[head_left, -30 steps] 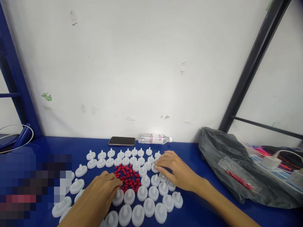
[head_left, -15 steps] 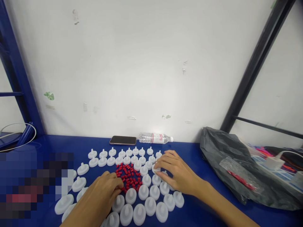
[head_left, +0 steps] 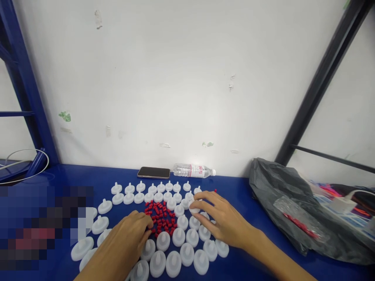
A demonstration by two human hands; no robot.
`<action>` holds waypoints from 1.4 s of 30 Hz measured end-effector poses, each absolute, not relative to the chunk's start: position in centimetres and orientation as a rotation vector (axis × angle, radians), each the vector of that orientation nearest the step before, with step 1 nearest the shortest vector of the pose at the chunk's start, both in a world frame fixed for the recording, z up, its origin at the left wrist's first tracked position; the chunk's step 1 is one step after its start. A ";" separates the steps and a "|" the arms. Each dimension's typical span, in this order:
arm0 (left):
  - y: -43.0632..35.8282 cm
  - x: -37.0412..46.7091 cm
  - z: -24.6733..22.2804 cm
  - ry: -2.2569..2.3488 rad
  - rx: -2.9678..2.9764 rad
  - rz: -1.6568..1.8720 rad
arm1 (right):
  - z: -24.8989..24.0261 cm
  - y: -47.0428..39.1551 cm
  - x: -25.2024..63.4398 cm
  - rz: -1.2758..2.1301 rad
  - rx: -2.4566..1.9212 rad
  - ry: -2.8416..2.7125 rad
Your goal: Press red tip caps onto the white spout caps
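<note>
Many small red plastic tubes [head_left: 159, 214] lie in a loose pile, ringed by white round plastic pieces [head_left: 172, 263] that each have an upright nozzle. My left hand [head_left: 129, 234] rests at the pile's left edge. Its fingers are curled together near the red tubes, and what lies between the fingertips is hidden. On the right side of the ring, my right hand [head_left: 222, 216] has its thumb and fingers around one white nozzle piece [head_left: 194, 209]. Its other fingers arch over neighbouring pieces and partly cover them.
A phone [head_left: 154, 172] and a clear plastic bottle [head_left: 193, 171] lie at the back along the wall. A dark plastic bag [head_left: 269, 195] with a clear packet of red parts [head_left: 300, 224] is at the right. One red tube [head_left: 215, 191] lies apart behind my right hand.
My right hand's fingers have spread slightly, still at the white nozzle piece. My left hand has barely moved. The view has shifted a little.
</note>
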State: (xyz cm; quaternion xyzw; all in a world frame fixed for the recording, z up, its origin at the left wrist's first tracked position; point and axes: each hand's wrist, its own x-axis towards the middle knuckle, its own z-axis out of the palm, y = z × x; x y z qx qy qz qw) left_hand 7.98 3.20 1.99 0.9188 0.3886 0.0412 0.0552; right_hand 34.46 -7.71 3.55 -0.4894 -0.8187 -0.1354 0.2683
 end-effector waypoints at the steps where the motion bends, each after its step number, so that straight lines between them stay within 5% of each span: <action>1: 3.2 8.0 2.0 1.180 2.809 0.129 | 3.6 -7.8 34.4 -0.362 -1.315 -2.217; 5: 3.6 7.8 1.2 1.119 2.952 0.279 | 3.7 -8.2 33.9 -0.353 -1.290 -2.248; 10: 4.1 7.3 0.5 0.834 3.092 1.004 | 3.8 -8.6 32.7 -0.375 -1.186 -2.308; 18: 0.9 7.9 3.7 0.480 2.684 1.533 | 3.8 -9.1 31.7 -0.417 -1.037 -2.363; 42: -1.8 8.6 4.1 0.592 1.845 0.678 | 4.0 -9.7 31.2 -0.572 -0.744 -2.176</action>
